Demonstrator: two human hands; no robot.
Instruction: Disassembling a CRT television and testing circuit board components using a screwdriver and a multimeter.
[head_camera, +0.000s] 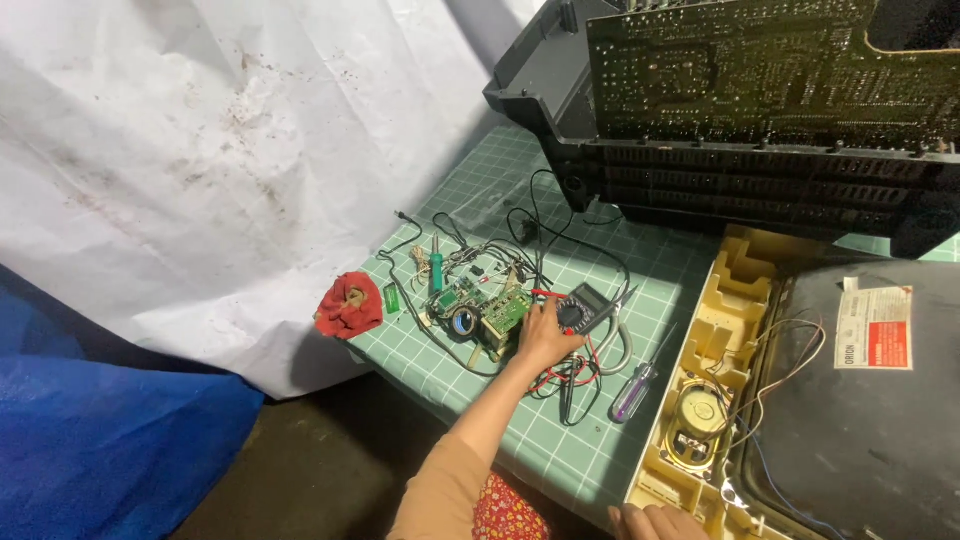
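A tan long sleeve (445, 490) covers the upper part of the left arm, bare from forearm to left hand (545, 338), with red patterned cloth (505, 512) just beside the sleeve.

A stained white sheet (200, 150) hangs beside the green gridded table (560, 450).

Light is uneven from my head camera. Brightest on the white sheet (200, 150) at upper left, near blown out, its creases and stains still readable. The desk (480, 180) is moderately lit, grid lines crisp. Soft shadow under the upturned chassis (700, 190) and below the desk edge, where the floor (330, 450) goes dark. The dark tube back (860, 440) at lower right loses detail. Mild wide-angle stretch at the corners. Small parts near my left hand (545, 340) are sharp enough, no motion blur.
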